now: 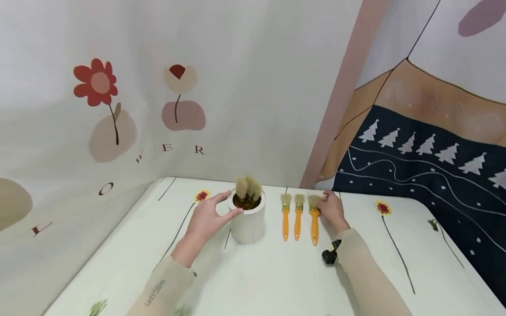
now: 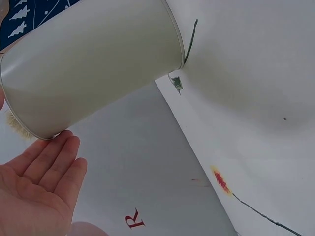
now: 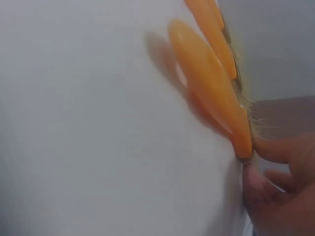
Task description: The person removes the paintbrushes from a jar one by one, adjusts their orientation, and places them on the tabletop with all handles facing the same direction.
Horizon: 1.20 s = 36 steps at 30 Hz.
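Observation:
A white cylindrical pot (image 1: 247, 226) stands on the table with several bristle brushes (image 1: 248, 186) in it, bristles up. My left hand (image 1: 207, 217) spans the pot's left side, thumb at the front rim and fingertips farther back. Those fingers look nearly straight in the left wrist view, tips touching the rim of the pot (image 2: 93, 69). To the right, three orange-handled paintbrushes lie side by side, bristles away from me. My right hand (image 1: 334, 210) pinches the rightmost paintbrush (image 1: 314, 224) near its metal band. In the right wrist view the handle of this paintbrush (image 3: 206, 73) tilts up off the tabletop.
The other two paintbrushes, the left one (image 1: 285, 219) and the middle one (image 1: 298, 219), lie between the pot and my right hand. A small black device (image 1: 330, 255) sits at my right wrist. Printed curtains (image 1: 253, 87) hang behind the white table (image 1: 269, 281).

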{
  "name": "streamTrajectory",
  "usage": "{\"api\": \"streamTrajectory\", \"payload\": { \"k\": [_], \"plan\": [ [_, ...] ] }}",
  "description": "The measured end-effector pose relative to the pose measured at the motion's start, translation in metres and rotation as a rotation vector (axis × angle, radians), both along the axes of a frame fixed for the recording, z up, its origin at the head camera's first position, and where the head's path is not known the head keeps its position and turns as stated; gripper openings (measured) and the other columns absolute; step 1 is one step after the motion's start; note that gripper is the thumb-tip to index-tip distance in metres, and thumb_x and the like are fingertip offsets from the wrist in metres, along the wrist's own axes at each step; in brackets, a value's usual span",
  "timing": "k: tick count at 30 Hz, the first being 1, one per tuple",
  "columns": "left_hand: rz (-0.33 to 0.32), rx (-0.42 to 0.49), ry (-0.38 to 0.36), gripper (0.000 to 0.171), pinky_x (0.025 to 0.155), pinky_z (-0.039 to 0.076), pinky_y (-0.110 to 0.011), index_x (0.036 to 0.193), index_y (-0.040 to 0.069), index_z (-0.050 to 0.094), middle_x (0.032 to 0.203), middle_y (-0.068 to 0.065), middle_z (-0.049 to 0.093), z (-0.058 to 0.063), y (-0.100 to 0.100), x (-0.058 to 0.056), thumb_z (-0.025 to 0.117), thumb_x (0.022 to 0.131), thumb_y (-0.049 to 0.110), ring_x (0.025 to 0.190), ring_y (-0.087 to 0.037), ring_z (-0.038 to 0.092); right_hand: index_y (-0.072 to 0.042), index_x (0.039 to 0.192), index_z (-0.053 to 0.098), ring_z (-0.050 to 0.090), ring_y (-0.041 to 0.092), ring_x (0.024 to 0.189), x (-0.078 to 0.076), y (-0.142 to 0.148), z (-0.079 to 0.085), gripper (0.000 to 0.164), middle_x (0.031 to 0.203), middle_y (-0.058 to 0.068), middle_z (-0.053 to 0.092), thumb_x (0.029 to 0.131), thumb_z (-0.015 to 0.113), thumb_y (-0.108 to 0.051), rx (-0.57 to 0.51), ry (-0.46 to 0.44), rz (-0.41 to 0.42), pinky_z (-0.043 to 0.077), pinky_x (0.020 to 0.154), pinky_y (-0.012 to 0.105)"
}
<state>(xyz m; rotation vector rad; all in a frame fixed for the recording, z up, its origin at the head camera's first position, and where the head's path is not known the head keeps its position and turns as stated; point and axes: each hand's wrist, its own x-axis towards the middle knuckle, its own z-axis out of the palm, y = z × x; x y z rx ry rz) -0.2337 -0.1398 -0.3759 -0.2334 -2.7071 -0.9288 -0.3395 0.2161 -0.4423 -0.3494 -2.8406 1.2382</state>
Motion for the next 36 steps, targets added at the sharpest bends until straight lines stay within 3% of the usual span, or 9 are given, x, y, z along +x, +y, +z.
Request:
{"api": "streamTrajectory", "payload": {
  "k": [4,11,15,21,25,29,32,36],
  "plan": [
    [-0.004,-0.007,-0.023,0.071,0.082,0.058,-0.042,0.140,0.017,0.059,0.136,-0.006,0.065,0.000,0.001,0.002,0.075,0.083,0.055,0.090,-0.030,0.071,0.009,0.145,0.039,0.051,0.037,0.114,0.008,-0.001,-0.006,0.058,0.132,0.028,0.052,0.096,0.060,-0.012,-0.033,0.037,-0.018,0.047,0.103,0.048],
    [0.024,-0.023,-0.013,0.070,0.095,0.054,-0.049,0.141,0.016,0.058,0.138,-0.006,0.064,0.004,-0.005,0.001,0.075,0.083,0.053,0.122,-0.033,0.063,0.004,0.146,0.041,0.035,0.043,0.140,0.017,-0.027,0.023,0.056,0.154,0.028,0.028,0.099,0.058,-0.021,-0.121,0.095,0.093,0.032,0.119,0.054],
    [0.019,-0.032,-0.011,0.070,0.094,0.055,-0.049,0.141,0.016,0.059,0.138,-0.006,0.064,0.005,-0.006,0.000,0.075,0.083,0.053,0.116,-0.033,0.066,-0.002,0.144,0.046,0.034,0.038,0.145,0.029,-0.049,0.043,0.049,0.153,0.021,0.038,0.101,0.058,-0.022,-0.222,0.131,0.163,0.032,0.120,0.052],
    [-0.004,-0.026,-0.022,0.070,0.095,0.054,-0.049,0.140,0.016,0.059,0.138,-0.006,0.064,0.003,-0.002,-0.001,0.075,0.083,0.053,0.116,-0.033,0.066,-0.003,0.140,0.052,0.051,0.032,0.134,0.048,-0.076,0.060,0.044,0.143,0.017,0.053,0.100,0.061,-0.022,-0.375,0.189,0.234,0.044,0.112,0.046],
    [0.000,-0.028,-0.030,0.070,0.095,0.054,-0.049,0.140,0.016,0.060,0.137,-0.005,0.064,0.000,-0.003,-0.002,0.075,0.083,0.053,0.120,-0.032,0.064,-0.002,0.131,0.059,0.063,0.026,0.115,0.059,-0.097,0.066,0.036,0.133,0.017,0.061,0.099,0.062,-0.018,-0.464,0.252,0.310,0.052,0.099,0.035],
    [-0.011,-0.030,-0.024,0.071,0.093,0.055,-0.048,0.140,0.016,0.059,0.137,-0.006,0.065,-0.003,-0.002,-0.003,0.074,0.083,0.055,0.117,-0.032,0.066,-0.001,0.123,0.064,0.066,0.017,0.099,0.071,-0.118,0.075,0.028,0.122,0.019,0.065,0.099,0.062,-0.015,-0.531,0.306,0.404,0.056,0.088,0.026],
    [-0.005,-0.028,-0.012,0.071,0.092,0.055,-0.048,0.140,0.016,0.059,0.136,-0.007,0.065,-0.002,-0.002,-0.003,0.074,0.083,0.056,0.116,-0.033,0.066,-0.002,0.121,0.066,0.066,0.018,0.098,0.078,-0.135,0.082,0.025,0.118,0.018,0.068,0.099,0.062,-0.014,-0.503,0.317,0.475,0.057,0.086,0.028],
    [-0.004,-0.018,0.003,0.070,0.091,0.056,-0.048,0.140,0.014,0.060,0.134,-0.009,0.066,0.001,-0.002,-0.003,0.074,0.083,0.054,0.108,-0.034,0.068,-0.005,0.121,0.068,0.067,0.023,0.103,0.082,-0.156,0.091,0.026,0.114,0.013,0.070,0.098,0.064,-0.016,-0.363,0.324,0.496,0.057,0.091,0.035]
  ]
}}
